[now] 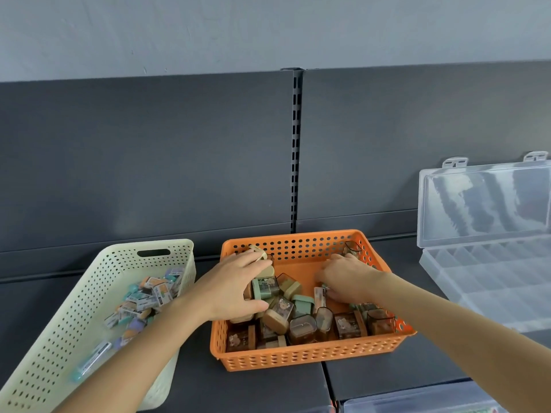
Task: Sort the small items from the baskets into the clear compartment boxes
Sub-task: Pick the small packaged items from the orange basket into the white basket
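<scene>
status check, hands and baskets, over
Both hands in orange basket: left hand and right hand on small boxes. Clear compartment box open, right. Nothing in the way.

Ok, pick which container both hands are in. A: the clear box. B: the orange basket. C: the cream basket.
B: the left hand and right hand both reach among the small items inside the orange basket.

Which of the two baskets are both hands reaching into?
The orange basket in the middle, holding boxy brown and green items. The cream basket to its left holds small wrapped pastel pieces and no hand.
</scene>
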